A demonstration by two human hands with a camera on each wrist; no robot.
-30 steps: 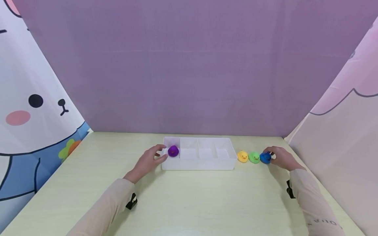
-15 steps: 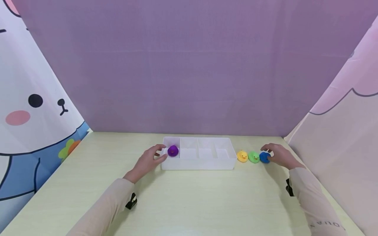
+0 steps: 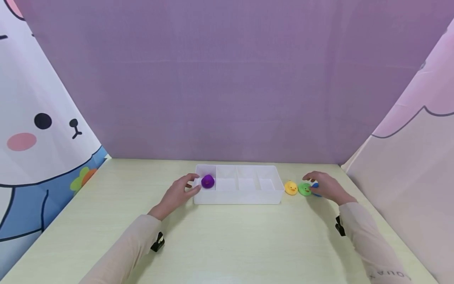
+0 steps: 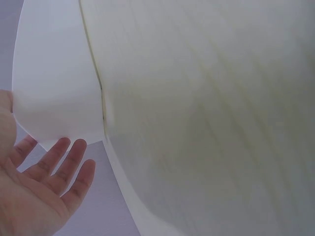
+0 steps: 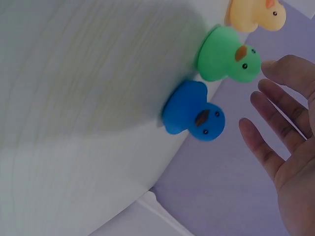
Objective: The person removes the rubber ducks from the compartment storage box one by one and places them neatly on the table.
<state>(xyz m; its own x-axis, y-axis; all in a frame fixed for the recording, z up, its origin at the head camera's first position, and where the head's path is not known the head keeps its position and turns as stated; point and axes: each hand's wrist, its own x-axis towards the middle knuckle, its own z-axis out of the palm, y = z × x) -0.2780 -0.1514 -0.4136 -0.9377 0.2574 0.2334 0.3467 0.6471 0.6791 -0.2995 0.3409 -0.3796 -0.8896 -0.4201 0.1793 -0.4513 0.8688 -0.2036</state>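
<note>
In the head view, a white compartment box (image 3: pixel 237 198) holds a purple rubber duck (image 3: pixel 207 181) in its leftmost section. My left hand (image 3: pixel 177 196) rests at the box's left end, thumb and index finger at the rim, other fingers loosely extended in the left wrist view. To the right of the box, a yellow duck (image 3: pixel 291 188), a green duck (image 3: pixel 304 189) and a blue duck (image 5: pixel 194 110) stand in a row. Over the green and blue ducks hovers my right hand (image 3: pixel 328 187), fingers spread, holding nothing. Its thumb is close to the green duck's head in the right wrist view.
The pale wooden table (image 3: pixel 227 240) carries everything. A purple cloth (image 3: pixel 227 86) hangs behind it. Printed cloths flank both sides, the left one (image 3: pixel 46 165) with a cartoon face.
My right hand has released the blue duck at the end of the row and moved left to the green one. The left hand stays at the box.
</note>
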